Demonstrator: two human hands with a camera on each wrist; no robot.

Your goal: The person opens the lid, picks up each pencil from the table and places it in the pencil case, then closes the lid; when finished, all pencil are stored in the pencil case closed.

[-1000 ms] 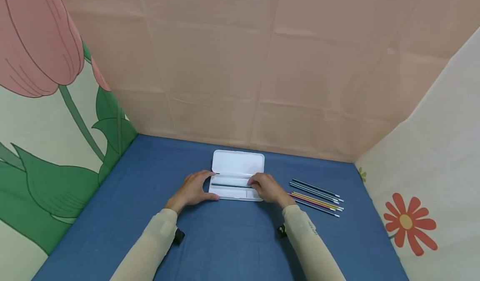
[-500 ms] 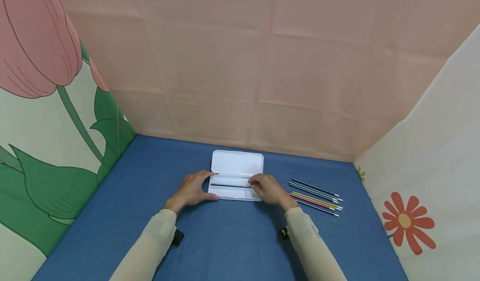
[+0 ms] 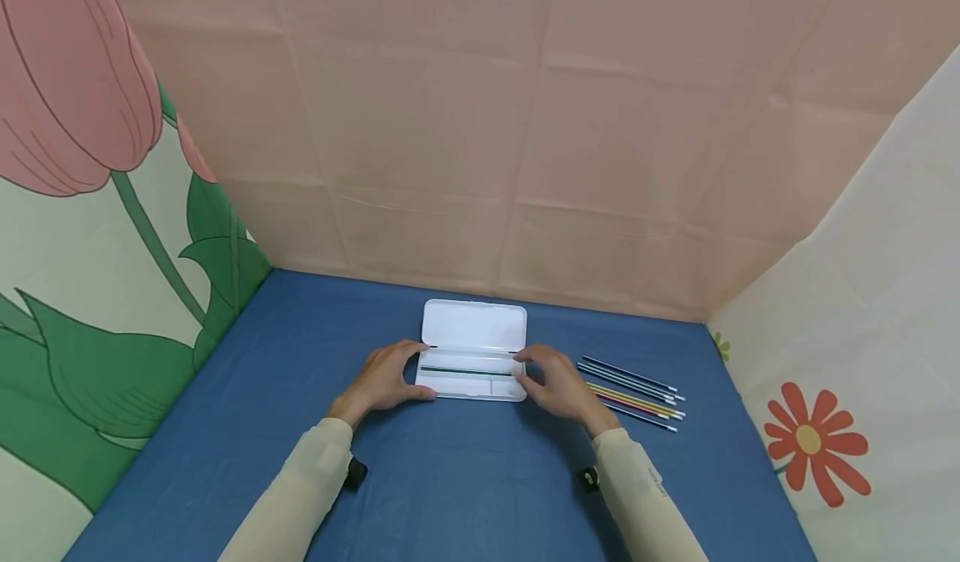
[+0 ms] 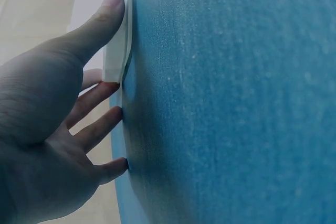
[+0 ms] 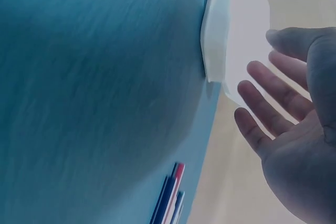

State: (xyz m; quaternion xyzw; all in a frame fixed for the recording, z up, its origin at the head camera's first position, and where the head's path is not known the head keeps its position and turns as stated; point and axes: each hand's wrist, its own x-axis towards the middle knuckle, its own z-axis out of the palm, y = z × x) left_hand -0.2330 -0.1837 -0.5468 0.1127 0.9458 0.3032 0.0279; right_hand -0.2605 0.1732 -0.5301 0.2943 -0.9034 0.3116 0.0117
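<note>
A white pencil case (image 3: 474, 325) stands with its lid raised on the blue cloth. One dark green pencil (image 3: 465, 370) lies lengthwise inside its tray. My left hand (image 3: 383, 378) holds the case's left end, thumb along the front side and fingers round toward the hinge. In the left wrist view the thumb (image 4: 107, 17) presses against the case wall. My right hand (image 3: 558, 383) is at the case's right end, its thumb and fingers spread apart with nothing between them. The right wrist view shows those fingers (image 5: 281, 90) loosely extended beside the case (image 5: 216, 35).
Several pencils (image 3: 633, 393), dark, yellow and red with white ends, lie in a loose group to the right of the case. A beige cloth wall (image 3: 495, 128) rises behind, with printed flower panels at both sides.
My right hand has let go of the green pencil, opened its fingers and drawn back rightward to the case's end. The left hand stays in place.
</note>
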